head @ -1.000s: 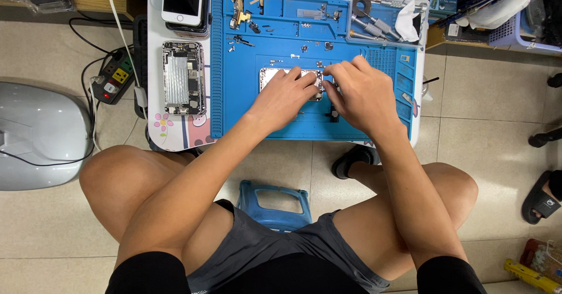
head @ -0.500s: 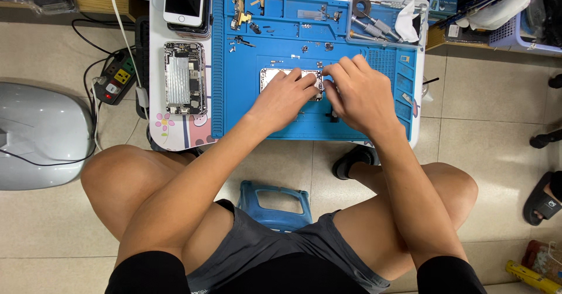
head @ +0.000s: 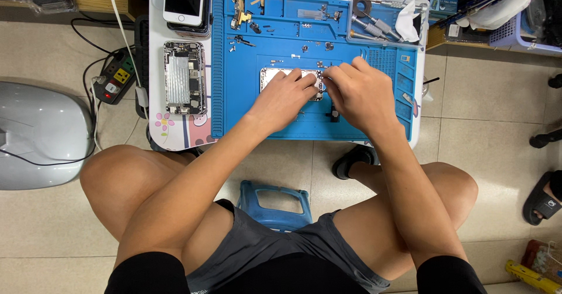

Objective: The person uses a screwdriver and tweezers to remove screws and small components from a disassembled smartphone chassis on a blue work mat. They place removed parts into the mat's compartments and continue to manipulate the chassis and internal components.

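Phone housing (head: 270,78), silver and opened, lies upper centre on our blue mat (head: 246,112). Our left hand (head: 287,98) covers it, fingers together; our right hand (head: 360,92) pinches at its edge. Another stripped phone (head: 184,77) lies left.

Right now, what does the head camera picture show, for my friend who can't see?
Both hands, left hand and right hand, rest on an opened phone shell on a blue work mat. Another opened phone lies left of the mat.
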